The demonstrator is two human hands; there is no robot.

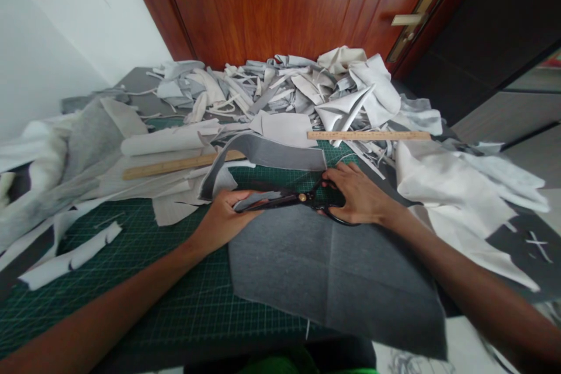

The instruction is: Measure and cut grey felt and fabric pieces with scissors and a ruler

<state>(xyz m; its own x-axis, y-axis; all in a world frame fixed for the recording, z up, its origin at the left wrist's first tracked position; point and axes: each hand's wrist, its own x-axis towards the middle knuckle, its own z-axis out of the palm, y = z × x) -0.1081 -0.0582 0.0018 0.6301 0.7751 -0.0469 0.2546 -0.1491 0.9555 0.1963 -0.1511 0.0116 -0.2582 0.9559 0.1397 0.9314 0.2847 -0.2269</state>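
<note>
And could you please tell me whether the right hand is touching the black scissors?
Touching: the head view plainly shows the right hand gripping the black scissors by their handle loops.

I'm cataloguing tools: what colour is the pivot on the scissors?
The pivot of the scissors is gold-coloured; head view.

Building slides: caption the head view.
Left hand pinches gray fabric as right hand holds black scissors against it, over a green mat.

Reddish door (272, 6) behind scrap heap (304, 89); wooden ruler (368, 135) nearby.
</note>
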